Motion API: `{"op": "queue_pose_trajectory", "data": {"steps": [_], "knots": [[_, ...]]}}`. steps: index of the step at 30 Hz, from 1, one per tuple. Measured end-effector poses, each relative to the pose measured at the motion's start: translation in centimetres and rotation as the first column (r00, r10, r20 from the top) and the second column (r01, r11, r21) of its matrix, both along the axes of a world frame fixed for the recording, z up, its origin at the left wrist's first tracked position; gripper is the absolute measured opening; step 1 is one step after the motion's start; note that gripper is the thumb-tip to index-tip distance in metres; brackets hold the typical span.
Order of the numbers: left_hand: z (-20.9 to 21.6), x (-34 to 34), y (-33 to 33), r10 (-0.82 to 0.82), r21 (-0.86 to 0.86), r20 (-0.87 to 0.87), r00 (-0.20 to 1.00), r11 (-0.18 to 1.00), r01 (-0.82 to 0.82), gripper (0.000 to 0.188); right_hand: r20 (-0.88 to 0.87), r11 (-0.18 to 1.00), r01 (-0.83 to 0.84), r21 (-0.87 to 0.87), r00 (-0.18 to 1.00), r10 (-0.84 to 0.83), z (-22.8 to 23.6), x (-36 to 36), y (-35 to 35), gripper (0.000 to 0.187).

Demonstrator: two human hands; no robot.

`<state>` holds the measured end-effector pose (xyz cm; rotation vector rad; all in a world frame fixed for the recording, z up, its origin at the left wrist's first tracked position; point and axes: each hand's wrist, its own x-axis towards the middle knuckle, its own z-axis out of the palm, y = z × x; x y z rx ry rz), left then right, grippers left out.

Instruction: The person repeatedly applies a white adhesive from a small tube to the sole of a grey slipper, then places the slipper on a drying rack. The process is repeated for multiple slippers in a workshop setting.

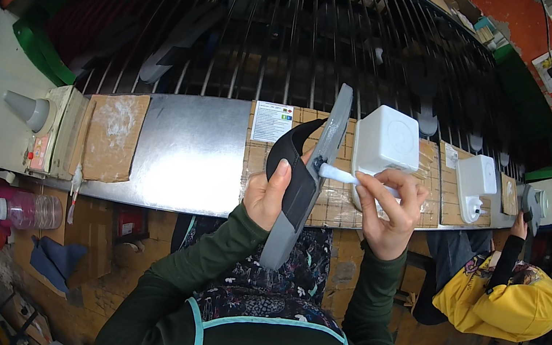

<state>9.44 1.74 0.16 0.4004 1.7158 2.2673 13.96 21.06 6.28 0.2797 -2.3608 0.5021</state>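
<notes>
My left hand point(266, 194) is closed around a slide sandal point(300, 192) with a grey sole and a black strap. It tilts up on edge over the front of the bench, its sole side turned to the right. Between the thumb and fingers of my right hand point(391, 209) is a slim pale brush point(339, 175). Its dark tip touches the sole near the middle. Just beyond my right hand stands a white plastic container point(389, 139) on brown cardboard point(324, 212).
Metal bars point(277, 40) of a conveyor with more sandals run behind the bench. A bare metal sheet point(183, 156) lies left of the cardboard. At right, a person in yellow point(505, 298) holds another sandal point(531, 206) near a second white container point(475, 180). A pink bottle point(26, 210) is lower left.
</notes>
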Motion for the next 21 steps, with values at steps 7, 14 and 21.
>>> {"op": "queue_pose_trajectory", "data": {"steps": [7, 14, 21], "knots": [[0.3, -0.1, 0.1, 0.002, -0.021, -0.031, 1.000, 1.000, -0.003, 0.061, -0.001, 1.000, -0.015, 0.018, 1.000, 0.015, 0.0, 0.3, -0.2, 0.024], [-0.2, 0.1, 0.3, -0.100, 0.223, 0.075, 0.992, 0.971, 0.082, 0.064, 0.097, 0.972, -0.186, -0.141, 0.975, 0.201, 0.5, -0.2, 0.5, 0.020], [-0.6, 0.0, -0.1, -0.410, 0.752, 0.285, 0.867, 0.656, 0.063, 0.070, -0.005, 0.948, 0.020, -0.318, 1.000, -0.023, 0.1, -2.6, 0.2, 0.018]]}}
